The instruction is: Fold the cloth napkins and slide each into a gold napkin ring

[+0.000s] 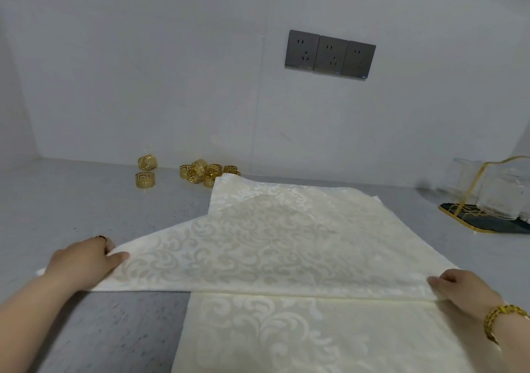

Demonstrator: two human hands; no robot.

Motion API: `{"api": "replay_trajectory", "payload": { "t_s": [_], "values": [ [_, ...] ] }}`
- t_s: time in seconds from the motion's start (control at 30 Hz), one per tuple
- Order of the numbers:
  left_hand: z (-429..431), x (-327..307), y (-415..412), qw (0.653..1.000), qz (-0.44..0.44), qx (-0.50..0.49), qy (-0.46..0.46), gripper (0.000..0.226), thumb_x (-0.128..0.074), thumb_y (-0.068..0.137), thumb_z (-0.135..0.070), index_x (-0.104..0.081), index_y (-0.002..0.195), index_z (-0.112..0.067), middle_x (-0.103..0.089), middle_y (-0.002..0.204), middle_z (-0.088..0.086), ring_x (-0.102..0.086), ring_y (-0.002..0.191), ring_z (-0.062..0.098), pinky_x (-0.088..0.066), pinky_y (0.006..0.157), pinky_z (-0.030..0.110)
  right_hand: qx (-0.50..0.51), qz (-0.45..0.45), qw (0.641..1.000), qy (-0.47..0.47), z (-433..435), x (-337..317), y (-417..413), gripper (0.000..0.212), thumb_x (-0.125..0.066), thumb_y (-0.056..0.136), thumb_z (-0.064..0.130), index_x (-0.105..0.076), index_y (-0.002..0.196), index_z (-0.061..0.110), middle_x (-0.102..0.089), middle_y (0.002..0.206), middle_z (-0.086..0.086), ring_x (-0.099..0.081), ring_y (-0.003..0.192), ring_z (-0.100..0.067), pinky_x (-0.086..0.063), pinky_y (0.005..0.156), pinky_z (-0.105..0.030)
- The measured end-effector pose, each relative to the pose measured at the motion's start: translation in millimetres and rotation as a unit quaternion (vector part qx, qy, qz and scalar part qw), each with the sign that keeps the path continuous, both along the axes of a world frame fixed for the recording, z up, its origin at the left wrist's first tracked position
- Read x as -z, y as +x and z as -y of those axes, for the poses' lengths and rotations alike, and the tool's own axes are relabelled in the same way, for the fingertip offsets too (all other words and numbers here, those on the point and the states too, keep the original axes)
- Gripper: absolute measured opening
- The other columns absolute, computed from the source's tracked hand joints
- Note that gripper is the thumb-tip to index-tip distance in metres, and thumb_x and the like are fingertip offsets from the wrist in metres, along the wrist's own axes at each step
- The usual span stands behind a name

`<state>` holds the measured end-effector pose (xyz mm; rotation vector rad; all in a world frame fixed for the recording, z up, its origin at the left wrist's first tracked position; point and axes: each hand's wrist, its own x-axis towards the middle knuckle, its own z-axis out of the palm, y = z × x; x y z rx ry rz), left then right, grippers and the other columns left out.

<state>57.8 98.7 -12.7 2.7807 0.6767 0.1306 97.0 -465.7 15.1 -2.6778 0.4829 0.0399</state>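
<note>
At the lower left of the frame my left grip (86, 260) is narrow and holds the left corner of the top napkin (258, 246): the thumb lies on top of the cloth and the other fingers curl at its edge. A thin ring (101, 237) sits on one finger. A small tip of white cloth shows just left of my wrist.

Above this, toward the middle left, two gold napkin rings (146, 171) stand apart on the grey table (86, 209), one behind the other near the wall. To their right a cluster of gold rings (205, 173) lies bunched together, touching the far corner of the cloth.

The top napkin is cream with a pale leaf pattern. It lies in the middle of the frame, folded over into a triangle with its point away from me and its long folded edge running between my two grips. Under it a second napkin (286, 341) lies flat and runs off the bottom of the frame.

In the upper middle a strip of three grey sockets (329, 55) is set in the white wall.

At the lower right my right grip (464, 289) is narrow too, the fingers curled on the napkin's right corner. A gold bracelet (502, 319) is on that wrist. At the right edge, clear glasses stand on a dark tray (487, 227) with a gold wire frame.
</note>
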Motion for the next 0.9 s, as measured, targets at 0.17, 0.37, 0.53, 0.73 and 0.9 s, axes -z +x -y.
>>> {"api": "replay_trajectory", "payload": {
  "t_s": [0.17,0.37,0.53,0.73,0.9],
  "values": [
    [-9.9,-2.8,-13.5,0.998,-0.026,0.015,-0.050,0.028,-0.061,0.083,-0.043,-0.054,0.069,-0.019,-0.062,0.077,0.000,-0.057,0.079,0.020,-0.043,0.080,0.029,0.015,0.013,1.000,0.001,15.3,1.5,0.7,0.031,-0.054,0.090,0.028,-0.059,0.065,0.011,-0.058,0.074,-0.005,-0.054,0.085,-0.030,-0.036,0.091,-0.041],
    [36.0,-30.4,-18.4,0.996,0.054,0.040,0.064,0.031,-0.047,0.090,-0.046,-0.053,0.116,-0.031,-0.049,0.130,-0.006,-0.046,0.121,0.018,-0.032,0.101,0.029,0.001,0.011,0.988,-0.157,-15.9,-15.5,4.9,0.025,-0.042,0.091,0.047,-0.053,0.087,0.026,-0.060,0.102,0.001,-0.052,0.104,-0.022,-0.037,0.096,-0.033],
    [122.2,-38.0,15.2,0.972,0.123,0.201,0.004,0.035,-0.042,0.096,-0.032,-0.050,0.128,-0.022,-0.040,0.140,-0.011,-0.036,0.129,0.010,-0.023,0.105,0.020,-0.132,0.078,0.986,-0.064,-83.1,-22.1,24.6,0.007,-0.053,0.090,0.029,-0.052,0.096,0.026,-0.058,0.122,-0.006,-0.052,0.111,-0.025,-0.039,0.094,-0.031],
    [168.0,-5.5,48.7,0.958,0.085,0.275,0.015,0.045,-0.028,0.099,-0.036,-0.028,0.143,-0.025,-0.014,0.154,-0.007,-0.015,0.140,0.006,-0.007,0.113,0.021,-0.247,0.056,0.966,-0.044,-161.6,-17.1,73.6,0.031,-0.049,0.092,0.022,-0.053,0.122,0.016,-0.050,0.133,-0.002,-0.046,0.121,-0.018,-0.034,0.096,-0.021],
    [165.0,5.6,56.5,0.956,0.059,0.284,0.036,0.048,-0.021,0.099,-0.039,-0.018,0.146,-0.028,-0.009,0.155,-0.010,-0.005,0.142,0.005,0.001,0.114,0.025,-0.255,0.016,0.966,-0.033,-213.1,-10.7,128.1,0.039,-0.046,0.094,0.026,-0.044,0.131,0.015,-0.048,0.134,-0.004,-0.043,0.124,-0.021,-0.035,0.100,-0.027]
  ]
}}
